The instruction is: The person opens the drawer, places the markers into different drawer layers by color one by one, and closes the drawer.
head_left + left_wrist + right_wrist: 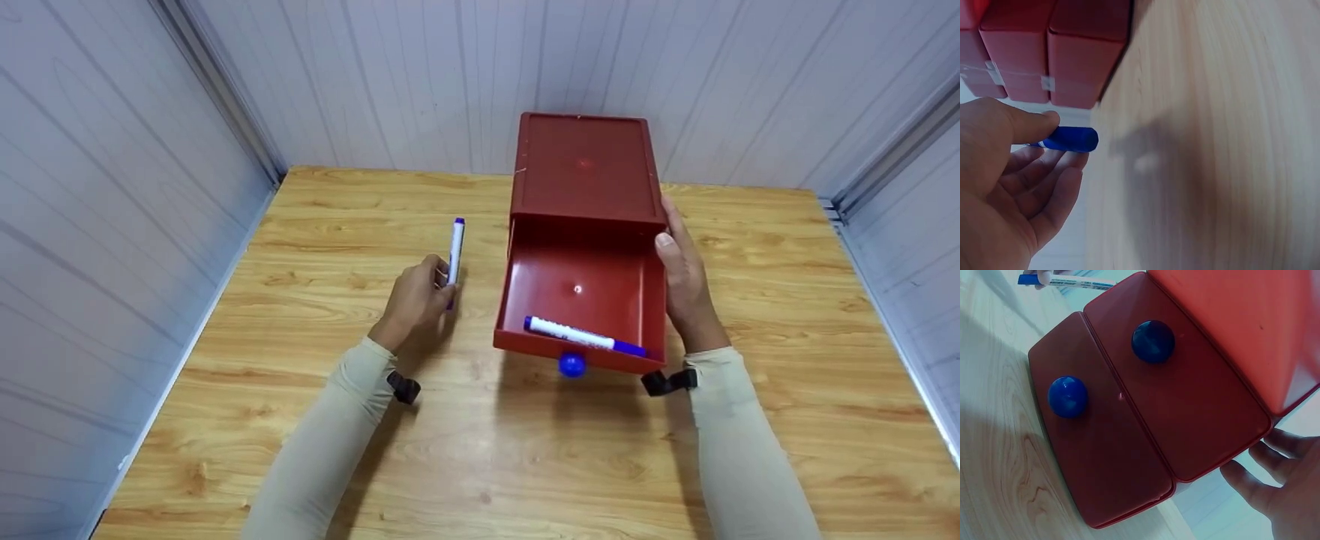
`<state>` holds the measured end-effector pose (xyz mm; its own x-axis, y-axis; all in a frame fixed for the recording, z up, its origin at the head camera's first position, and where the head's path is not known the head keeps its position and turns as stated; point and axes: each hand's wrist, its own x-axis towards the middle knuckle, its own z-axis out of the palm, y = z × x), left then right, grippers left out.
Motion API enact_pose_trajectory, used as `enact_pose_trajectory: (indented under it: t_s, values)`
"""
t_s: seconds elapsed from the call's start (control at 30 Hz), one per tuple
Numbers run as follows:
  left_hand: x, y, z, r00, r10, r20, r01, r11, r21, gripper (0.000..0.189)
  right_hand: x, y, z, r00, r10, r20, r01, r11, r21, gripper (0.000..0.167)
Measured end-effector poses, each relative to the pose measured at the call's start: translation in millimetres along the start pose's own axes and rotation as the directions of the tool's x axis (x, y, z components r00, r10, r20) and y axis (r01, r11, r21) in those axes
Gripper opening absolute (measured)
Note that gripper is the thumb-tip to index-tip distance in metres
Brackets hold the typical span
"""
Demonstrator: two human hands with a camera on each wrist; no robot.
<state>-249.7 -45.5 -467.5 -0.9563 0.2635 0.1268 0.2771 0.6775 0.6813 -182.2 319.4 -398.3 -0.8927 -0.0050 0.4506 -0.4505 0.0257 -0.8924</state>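
Note:
A red drawer unit (585,165) stands toward the back, its top drawer (577,277) pulled out. A blue-capped white marker (570,332) lies in that drawer along its front wall. To the left of the unit, my left hand (416,300) pinches a second marker (456,247) between thumb and fingers, white end up. Its blue cap (1072,139) points down toward the tabletop in the left wrist view. My right hand (686,281) rests against the unit's right side, thumb near the top front corner. Its fingers (1249,486) are extended along the side in the right wrist view.
Two lower drawers (1202,422) are pushed in, each with a round blue knob (1068,397). A wood-grain tabletop (300,247) lies beneath everything. Pale panel walls (390,82) close off the back and both sides.

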Motion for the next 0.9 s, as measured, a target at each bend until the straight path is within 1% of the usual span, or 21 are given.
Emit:
enact_pose_trajectory:
  t_s: [0.1,0.17,0.27,0.4,0.5,0.6,0.73,0.8,0.9]
  values:
    - [-2.0,8.4,0.8,0.999,0.040,-0.012,-0.040,0.999,-0.013,0.021,-0.1,-2.0,0.8,1.000,-0.002,0.000,0.002,1.000,0.002,0.056]
    - [-3.3,13.4,1.4,0.998,0.066,-0.019,-0.066,0.998,-0.014,0.021,0.2,0.9,-0.6,1.000,-0.003,0.000,0.003,1.000,0.004,0.056]
    - [-5.2,19.4,2.3,0.996,0.083,-0.025,-0.083,0.996,-0.034,0.022,0.7,6.2,-3.3,1.000,-0.003,0.003,0.003,1.000,0.017,0.057]
    - [-9.4,25.0,2.2,0.994,0.107,-0.033,-0.109,0.990,-0.086,0.022,0.6,1.8,-0.5,1.000,-0.003,0.013,0.002,0.999,0.042,0.057]
    - [-12.6,28.5,-1.1,0.990,0.137,-0.042,-0.140,0.986,-0.094,0.022,0.5,-1.2,1.6,1.000,0.002,0.016,-0.002,0.999,0.036,0.057]
    - [-14.9,32.2,-6.9,0.985,0.162,-0.057,-0.166,0.983,-0.073,0.020,1.7,8.8,-2.6,1.000,0.007,0.017,-0.008,0.999,0.032,0.056]
    - [-18.3,37.9,-13.8,0.976,0.196,-0.097,-0.202,0.977,-0.063,0.018,3.1,22.1,-9.4,1.000,0.012,0.011,-0.012,1.000,0.025,0.056]
    - [-20.1,40.5,-15.7,0.970,0.220,-0.108,-0.227,0.972,-0.057,0.018,3.0,24.9,-11.3,1.000,0.014,0.001,-0.014,1.000,0.027,0.056]
    - [-22.5,42.7,-16.6,0.959,0.258,-0.121,-0.263,0.965,-0.025,0.018,2.6,25.7,-11.4,1.000,0.016,-0.009,-0.015,1.000,0.026,0.056]
